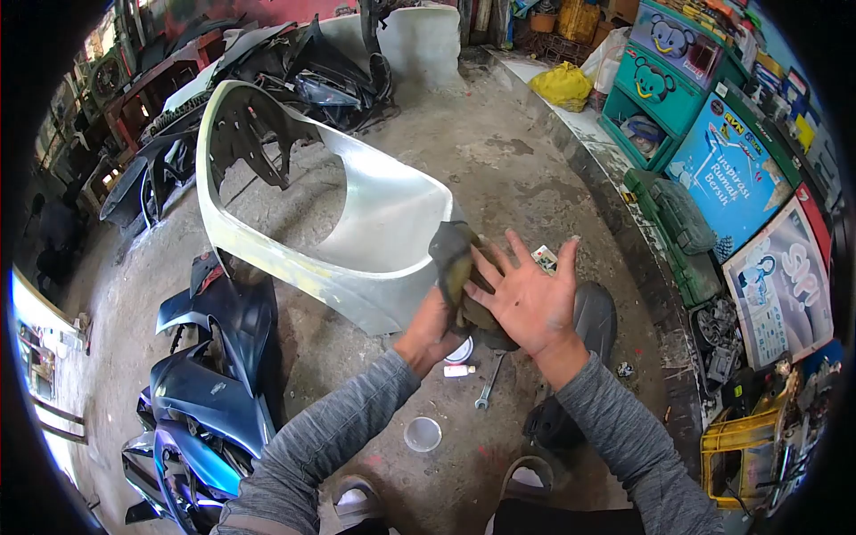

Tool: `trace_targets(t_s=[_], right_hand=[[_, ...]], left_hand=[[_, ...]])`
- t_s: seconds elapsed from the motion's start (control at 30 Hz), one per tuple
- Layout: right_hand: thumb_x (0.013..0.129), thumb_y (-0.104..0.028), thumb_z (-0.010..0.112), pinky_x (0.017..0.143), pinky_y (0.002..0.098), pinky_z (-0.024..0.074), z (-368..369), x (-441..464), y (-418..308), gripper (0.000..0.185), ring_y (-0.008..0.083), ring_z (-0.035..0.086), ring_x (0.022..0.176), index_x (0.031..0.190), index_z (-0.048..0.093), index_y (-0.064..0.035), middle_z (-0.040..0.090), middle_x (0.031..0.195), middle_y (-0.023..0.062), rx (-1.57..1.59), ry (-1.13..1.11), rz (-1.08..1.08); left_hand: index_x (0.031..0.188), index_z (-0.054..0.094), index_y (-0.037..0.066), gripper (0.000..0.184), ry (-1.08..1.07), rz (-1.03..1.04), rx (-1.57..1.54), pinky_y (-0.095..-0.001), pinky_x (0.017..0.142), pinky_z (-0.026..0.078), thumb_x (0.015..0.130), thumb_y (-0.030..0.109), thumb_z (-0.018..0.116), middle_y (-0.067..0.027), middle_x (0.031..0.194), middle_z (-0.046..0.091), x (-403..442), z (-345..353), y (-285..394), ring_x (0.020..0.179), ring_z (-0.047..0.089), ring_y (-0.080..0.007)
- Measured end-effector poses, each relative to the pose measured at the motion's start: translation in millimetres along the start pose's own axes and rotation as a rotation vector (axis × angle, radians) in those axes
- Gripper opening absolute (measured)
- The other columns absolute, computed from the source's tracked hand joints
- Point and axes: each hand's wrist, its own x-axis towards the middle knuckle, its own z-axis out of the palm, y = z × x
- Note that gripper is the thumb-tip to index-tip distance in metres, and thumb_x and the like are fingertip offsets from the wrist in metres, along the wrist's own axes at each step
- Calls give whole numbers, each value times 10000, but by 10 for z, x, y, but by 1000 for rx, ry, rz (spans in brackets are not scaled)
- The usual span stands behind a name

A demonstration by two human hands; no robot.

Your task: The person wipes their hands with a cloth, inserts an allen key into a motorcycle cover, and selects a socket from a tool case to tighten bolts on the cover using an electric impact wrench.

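Note:
My left hand [430,328] is closed around a limp, dark olive cloth [453,252], which hangs up between my two hands. My right hand [537,303] is open, palm turned up and fingers spread, with its fingertips close to the cloth. Whether those fingertips touch it, I cannot tell. Just beyond my hands stands a large silver-white vehicle body panel [383,187] with a wide curved opening and yellowish patches along its edge. The cloth overlaps the panel's near right corner in view.
Below my hands lie a wrench [487,385], a small white bottle [459,371] and a clear cup [423,434]. Blue motorcycle fairings [209,383] lie left. A dark seat-like part [596,325] lies right. Green drawers [637,107] and a yellow crate [736,437] line the right side.

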Motion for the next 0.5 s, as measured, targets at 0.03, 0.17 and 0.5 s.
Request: trace_targets(t_s=[0.03, 0.17, 0.5], right_hand=[[778, -851, 362, 1116, 617, 210, -28, -5, -14, 1116, 362, 266, 1410, 1529, -98, -165, 63, 1592, 124, -13, -11, 11], [766, -869, 342, 1058, 657, 287, 57, -36, -11, 1117, 329, 265, 1409, 1530, -99, -184, 37, 1599, 83, -1, -88, 60], [787, -861, 289, 954, 637, 438, 125, -62, 250, 1081, 268, 189, 1442, 1533, -31, -147, 172, 1572, 33, -13, -51, 77]], left_hand=[[1280, 506, 100, 375, -45, -10, 38, -369, 906, 532, 990, 337, 516, -69, 1228, 589, -17, 26, 22, 1069, 614, -191], [1196, 540, 79, 323, 16, 32, 130, -334, 852, 543, 978, 317, 556, -60, 1087, 625, -34, 114, 84, 990, 625, -173], [1204, 571, 54, 404, 128, 236, 148, -319, 823, 525, 1007, 389, 459, -72, 1111, 636, 108, 120, 21, 965, 627, -167]])
